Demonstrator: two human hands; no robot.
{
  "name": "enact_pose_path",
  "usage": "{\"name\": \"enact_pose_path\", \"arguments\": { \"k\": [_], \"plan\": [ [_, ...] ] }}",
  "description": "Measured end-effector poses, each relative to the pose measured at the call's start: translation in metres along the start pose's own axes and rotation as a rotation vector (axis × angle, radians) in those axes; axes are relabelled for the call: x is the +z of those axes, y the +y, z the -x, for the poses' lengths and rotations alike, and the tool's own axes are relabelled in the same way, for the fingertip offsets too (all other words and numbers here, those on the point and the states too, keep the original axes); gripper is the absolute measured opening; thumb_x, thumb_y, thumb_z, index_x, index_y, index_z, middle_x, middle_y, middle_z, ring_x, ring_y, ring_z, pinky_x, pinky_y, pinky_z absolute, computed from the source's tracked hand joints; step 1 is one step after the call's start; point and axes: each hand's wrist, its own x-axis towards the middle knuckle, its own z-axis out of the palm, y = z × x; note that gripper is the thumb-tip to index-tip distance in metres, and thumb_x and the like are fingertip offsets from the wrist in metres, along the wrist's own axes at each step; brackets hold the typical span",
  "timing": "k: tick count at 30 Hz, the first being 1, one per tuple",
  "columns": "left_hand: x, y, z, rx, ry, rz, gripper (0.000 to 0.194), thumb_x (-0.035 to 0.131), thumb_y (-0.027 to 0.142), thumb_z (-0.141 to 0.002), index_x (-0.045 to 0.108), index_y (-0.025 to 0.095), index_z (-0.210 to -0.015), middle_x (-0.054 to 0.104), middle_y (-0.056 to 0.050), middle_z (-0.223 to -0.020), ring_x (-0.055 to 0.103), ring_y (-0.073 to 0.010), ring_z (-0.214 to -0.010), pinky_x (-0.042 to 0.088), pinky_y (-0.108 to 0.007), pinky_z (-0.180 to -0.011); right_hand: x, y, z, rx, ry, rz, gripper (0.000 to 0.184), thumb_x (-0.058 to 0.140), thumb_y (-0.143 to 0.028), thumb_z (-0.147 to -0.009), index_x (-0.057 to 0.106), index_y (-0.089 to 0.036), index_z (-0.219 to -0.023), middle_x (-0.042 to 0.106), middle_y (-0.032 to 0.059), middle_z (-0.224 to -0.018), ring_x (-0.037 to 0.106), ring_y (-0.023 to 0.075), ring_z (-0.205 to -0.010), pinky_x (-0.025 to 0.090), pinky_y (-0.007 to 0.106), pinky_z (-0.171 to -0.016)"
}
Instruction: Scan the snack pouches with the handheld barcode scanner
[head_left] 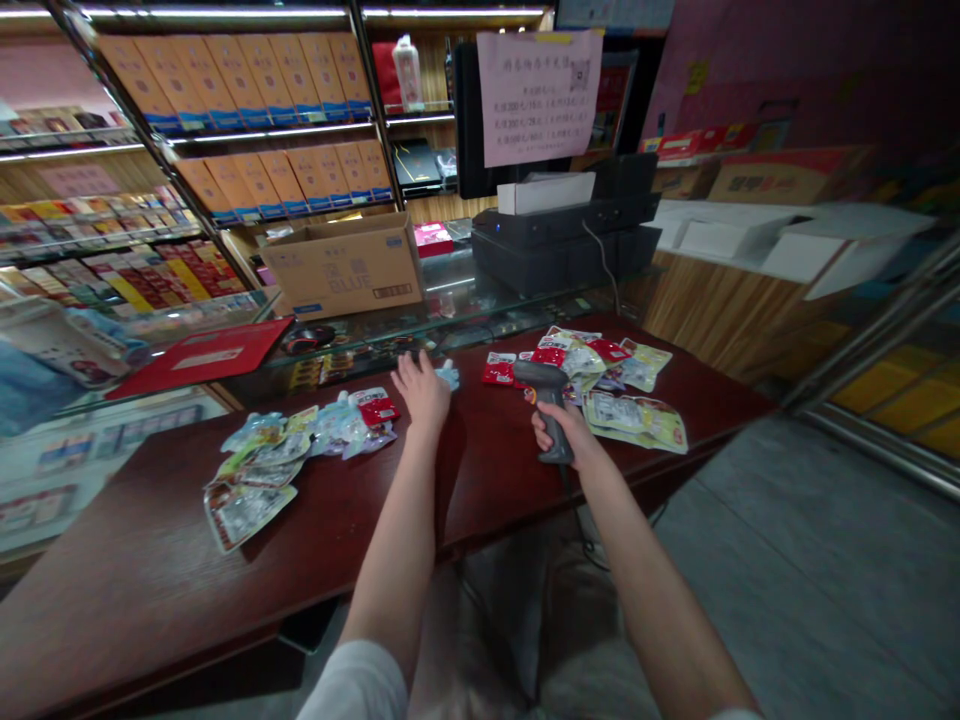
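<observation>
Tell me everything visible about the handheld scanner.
The scanner is pistol-shaped and dark grey, plastic by its look, with a broad head, a touch of orange-yellow beneath it and a black cable hanging from its grip. The right hand holds it upright by the grip, its head pointing leftward above the dark red table. Whether it touches the packets behind is unclear.

The sleeves are short and whitish.
</observation>
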Motion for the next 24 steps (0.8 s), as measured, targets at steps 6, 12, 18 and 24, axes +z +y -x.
{"name": "enact_pose_path", "arguments": {
  "k": [6, 12, 18, 24],
  "plan": [
    [0.016, 0.02, 0.011, 0.198, -0.459, -0.02, 0.064, 0.04, 0.052, -0.096, 0.045, 0.019, -0.15, 0.034, -0.016, -0.161, 0.023, -0.0378, -0.151, 0.015, -0.064, -0.119, 0.002, -0.002, 0.0, 0.006, 0.009, 0.003, 0.044, 0.074, -0.039, -0.07, 0.057, -0.018, -0.105, 0.051, -0.0087, -0.052, 0.039, 0.0075, -0.033, 0.033, 0.022, -0.035],
    [0.013, 0.001, 0.0, -0.375, -0.462, -0.204, 0.084, 0.05, 0.065, -0.086, 0.042, 0.012, -0.151, 0.032, -0.032, -0.156, 0.022, -0.0558, -0.145, 0.018, -0.085, -0.099, 0.005, -0.007, 0.006, 0.02, -0.017, -0.007, 0.04, 0.073, -0.038, -0.073, 0.057, -0.018, -0.104, 0.052, -0.0085, -0.053, 0.041, 0.007, -0.035, 0.034, 0.021, -0.037],
    [0.011, -0.016, -0.001, -0.351, -0.213, -0.224, 0.078, 0.058, 0.052, -0.087, 0.047, 0.002, -0.145, 0.033, -0.037, -0.153, 0.019, -0.0558, -0.146, 0.015, -0.084, -0.102, 0.006, -0.01, 0.008, 0.014, -0.035, 0.008, 0.038, 0.072, -0.037, -0.075, 0.058, -0.018, -0.105, 0.053, -0.0081, -0.054, 0.042, 0.0068, -0.037, 0.035, 0.021, -0.039],
    [0.018, 0.019, 0.013, 0.27, -0.306, 0.012, 0.064, 0.037, 0.045, -0.099, 0.035, 0.013, -0.154, 0.029, -0.018, -0.163, 0.024, -0.0319, -0.152, 0.019, -0.059, -0.12, 0.003, -0.007, 0.002, -0.02, 0.004, -0.036, 0.041, 0.074, -0.04, -0.072, 0.057, -0.019, -0.103, 0.051, -0.0091, -0.053, 0.041, 0.0068, -0.035, 0.035, 0.021, -0.037]
  ]
}}
